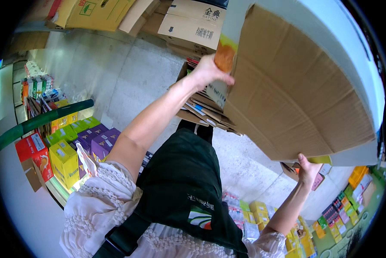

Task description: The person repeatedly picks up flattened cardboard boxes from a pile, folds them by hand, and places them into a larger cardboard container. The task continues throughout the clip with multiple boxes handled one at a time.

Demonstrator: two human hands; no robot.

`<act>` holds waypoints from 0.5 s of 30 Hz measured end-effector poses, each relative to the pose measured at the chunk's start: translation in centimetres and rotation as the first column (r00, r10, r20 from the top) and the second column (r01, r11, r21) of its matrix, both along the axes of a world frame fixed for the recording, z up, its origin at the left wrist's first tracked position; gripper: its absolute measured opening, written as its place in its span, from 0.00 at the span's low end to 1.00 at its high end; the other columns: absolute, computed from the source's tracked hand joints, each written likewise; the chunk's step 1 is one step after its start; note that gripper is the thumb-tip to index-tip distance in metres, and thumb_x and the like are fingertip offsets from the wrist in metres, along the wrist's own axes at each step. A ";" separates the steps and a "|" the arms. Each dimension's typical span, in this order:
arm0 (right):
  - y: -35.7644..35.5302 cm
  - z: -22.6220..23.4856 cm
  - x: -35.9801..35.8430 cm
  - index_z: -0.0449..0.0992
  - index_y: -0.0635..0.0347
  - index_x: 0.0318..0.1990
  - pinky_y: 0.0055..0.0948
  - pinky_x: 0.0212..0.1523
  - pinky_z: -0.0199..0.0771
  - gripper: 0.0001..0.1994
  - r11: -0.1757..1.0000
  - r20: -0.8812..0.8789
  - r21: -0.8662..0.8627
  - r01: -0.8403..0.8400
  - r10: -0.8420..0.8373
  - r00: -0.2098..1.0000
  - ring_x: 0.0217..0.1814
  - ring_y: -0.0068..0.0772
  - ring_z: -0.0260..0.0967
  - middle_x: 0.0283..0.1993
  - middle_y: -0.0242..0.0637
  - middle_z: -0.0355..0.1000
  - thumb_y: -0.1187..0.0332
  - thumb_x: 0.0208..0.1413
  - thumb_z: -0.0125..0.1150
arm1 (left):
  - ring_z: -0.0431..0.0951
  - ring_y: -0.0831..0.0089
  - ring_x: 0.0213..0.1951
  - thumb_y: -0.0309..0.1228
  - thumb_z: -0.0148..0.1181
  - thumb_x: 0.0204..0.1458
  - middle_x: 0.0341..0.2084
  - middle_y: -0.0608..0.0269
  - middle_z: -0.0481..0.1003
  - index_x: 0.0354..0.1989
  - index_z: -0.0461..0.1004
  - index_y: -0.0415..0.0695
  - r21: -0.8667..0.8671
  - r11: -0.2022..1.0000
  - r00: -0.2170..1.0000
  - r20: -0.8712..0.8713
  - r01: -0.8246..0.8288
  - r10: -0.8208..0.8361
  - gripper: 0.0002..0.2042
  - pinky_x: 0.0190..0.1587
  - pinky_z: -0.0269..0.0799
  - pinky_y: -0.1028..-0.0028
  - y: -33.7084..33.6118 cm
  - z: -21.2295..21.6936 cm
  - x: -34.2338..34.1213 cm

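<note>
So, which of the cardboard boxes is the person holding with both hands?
The big flattened box, raised at upper right: the left hand and right hand grip its edges. The other cartons lie on the floor.

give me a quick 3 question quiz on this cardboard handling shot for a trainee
1. True or false: both hands grip the flattened cardboard box.
2. Which hand holds its lower edge? A) left hand B) right hand
3. What lies under the left hand on the floor?

Key:
1. True.
2. B, the right hand grips the lower edge.
3. A pile of flattened cardboard.
</note>
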State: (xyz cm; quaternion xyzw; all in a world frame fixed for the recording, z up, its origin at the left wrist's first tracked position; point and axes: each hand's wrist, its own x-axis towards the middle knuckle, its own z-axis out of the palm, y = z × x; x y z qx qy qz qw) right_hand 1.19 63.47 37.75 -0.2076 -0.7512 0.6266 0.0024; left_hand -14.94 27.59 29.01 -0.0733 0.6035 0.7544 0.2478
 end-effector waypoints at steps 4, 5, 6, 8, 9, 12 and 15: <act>0.2 0.2 -2.8 0.58 0.66 0.55 0.35 0.54 0.60 0.41 0.992 -0.226 -0.116 -0.054 0.026 0.974 0.52 0.38 0.61 0.51 0.42 0.62 0.69 0.30 0.75 | 0.75 0.75 0.31 0.18 0.68 0.28 0.30 0.62 0.75 0.38 0.70 0.39 0.079 0.997 0.992 -0.123 0.013 -0.003 0.23 0.37 0.71 0.76 0.5 -0.7 -4.9; -0.5 1.1 -3.5 0.60 0.68 0.52 0.30 0.50 0.63 0.38 0.993 -0.216 -0.113 -0.016 -0.009 0.976 0.48 0.33 0.63 0.48 0.40 0.63 0.71 0.29 0.75 | 0.75 0.75 0.31 0.18 0.67 0.28 0.30 0.62 0.75 0.39 0.70 0.38 0.126 0.992 0.992 -0.126 0.012 0.004 0.23 0.37 0.71 0.76 0.8 -0.9 -5.7; -0.8 1.6 -3.7 0.61 0.69 0.52 0.30 0.49 0.63 0.37 0.998 -0.201 0.007 0.055 -0.052 0.978 0.47 0.32 0.63 0.47 0.40 0.64 0.72 0.30 0.74 | 0.75 0.75 0.31 0.18 0.67 0.28 0.29 0.63 0.75 0.39 0.70 0.38 0.172 0.985 0.991 -0.130 0.010 0.013 0.23 0.37 0.71 0.76 1.1 -1.3 -6.3; -0.9 2.6 -3.4 0.62 0.71 0.50 0.29 0.48 0.64 0.33 0.952 -0.196 0.247 0.182 -0.135 0.971 0.45 0.30 0.64 0.46 0.40 0.65 0.73 0.32 0.71 | 0.74 0.74 0.32 0.18 0.66 0.29 0.30 0.64 0.73 0.41 0.69 0.39 0.152 0.985 0.996 -0.056 0.076 -0.069 0.24 0.39 0.71 0.74 2.2 -2.4 -6.2; -1.2 3.4 -3.5 0.63 0.72 0.49 0.29 0.47 0.65 0.31 0.922 -0.182 0.345 0.175 -0.117 0.976 0.43 0.30 0.65 0.44 0.40 0.66 0.74 0.33 0.70 | 0.74 0.75 0.34 0.17 0.67 0.28 0.31 0.63 0.74 0.42 0.68 0.39 0.112 0.989 0.995 -0.040 0.099 -0.095 0.26 0.40 0.71 0.74 2.9 -3.5 -5.8; -0.2 5.8 -1.2 0.66 0.73 0.46 0.31 0.45 0.67 0.27 0.789 -0.042 0.608 0.084 -0.073 0.996 0.40 0.31 0.66 0.41 0.42 0.68 0.71 0.37 0.70 | 0.73 0.74 0.40 0.17 0.68 0.25 0.37 0.62 0.73 0.46 0.66 0.37 0.207 0.930 0.952 -0.036 0.304 -0.303 0.31 0.44 0.70 0.73 5.4 -7.1 -4.4; -1.2 7.1 0.4 0.66 0.77 0.44 0.30 0.44 0.69 0.27 0.673 -0.058 0.732 0.105 -0.091 0.994 0.40 0.31 0.67 0.40 0.44 0.69 0.70 0.38 0.70 | 0.69 0.68 0.47 0.22 0.71 0.24 0.44 0.55 0.70 0.50 0.63 0.36 0.188 0.842 0.861 -0.169 0.506 -0.480 0.37 0.50 0.65 0.72 8.2 -11.1 -3.4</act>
